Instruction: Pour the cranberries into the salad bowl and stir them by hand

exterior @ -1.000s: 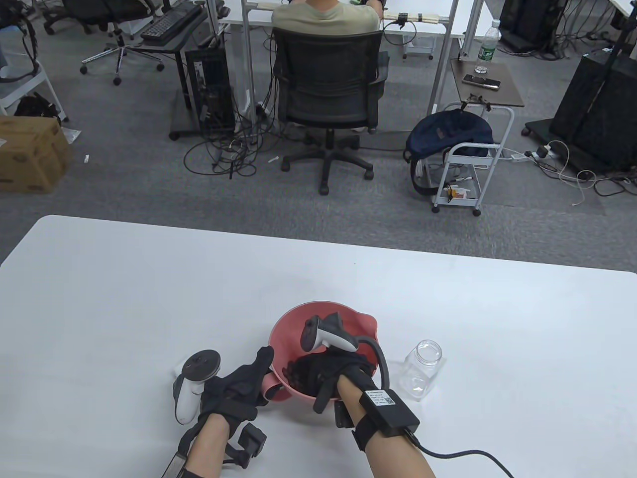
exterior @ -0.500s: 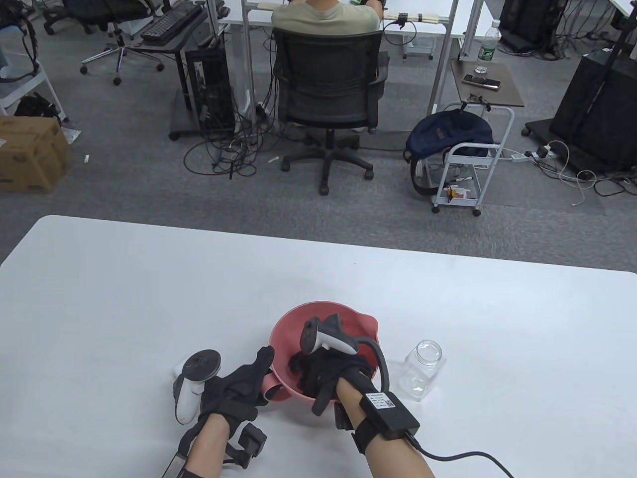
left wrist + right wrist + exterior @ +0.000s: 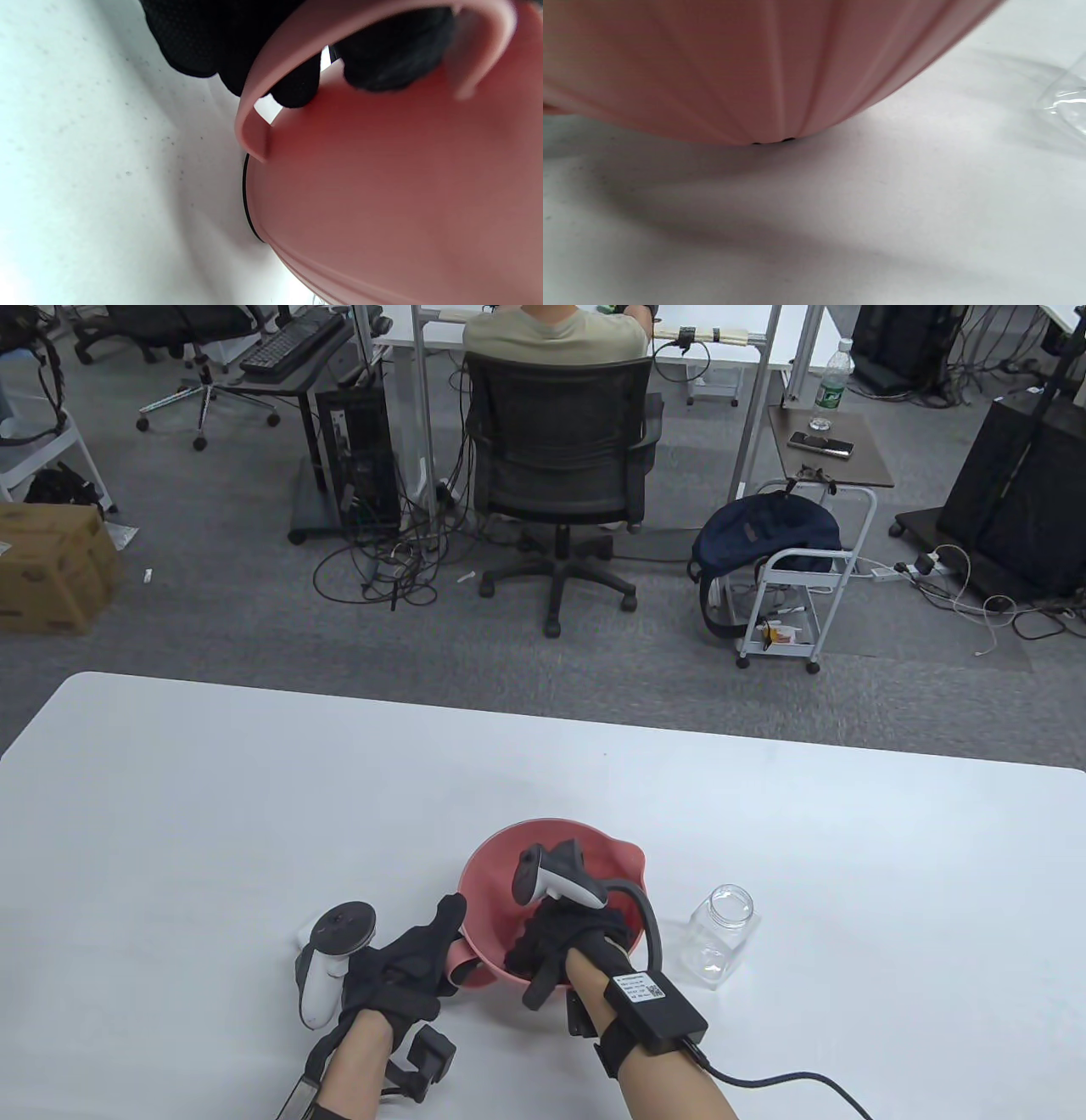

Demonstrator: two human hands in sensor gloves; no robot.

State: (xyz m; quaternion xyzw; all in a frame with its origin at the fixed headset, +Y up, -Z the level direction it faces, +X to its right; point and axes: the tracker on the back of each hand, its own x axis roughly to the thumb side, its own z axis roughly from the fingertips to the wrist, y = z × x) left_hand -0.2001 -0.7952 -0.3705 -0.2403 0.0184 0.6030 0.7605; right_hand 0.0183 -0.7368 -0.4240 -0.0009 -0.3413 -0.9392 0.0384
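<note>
White table (image 3: 212, 814) carries, nearest, the left hand (image 3: 407, 971) gripping one pink salad bowl (image 3: 501, 857) by its looped handle (image 3: 271, 76). Inside the upright bowl, mouth upward, the right hand (image 3: 564, 937) reaches down; its finger pose is hidden. Just right stands one clear jar (image 3: 719, 935), upright, mouth open upward.

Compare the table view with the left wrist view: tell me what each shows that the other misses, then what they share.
Only the table view shows the right hand reaching down inside the pink bowl, the clear jar standing open and apparently empty to the bowl's right, and the office behind. Only the left wrist view shows the fingertips of the left hand curled under the bowl's handle, against its outer wall, and the dark ring at the bowl's base. Both show the bowl, the left hand at its handle, and the white table.
</note>
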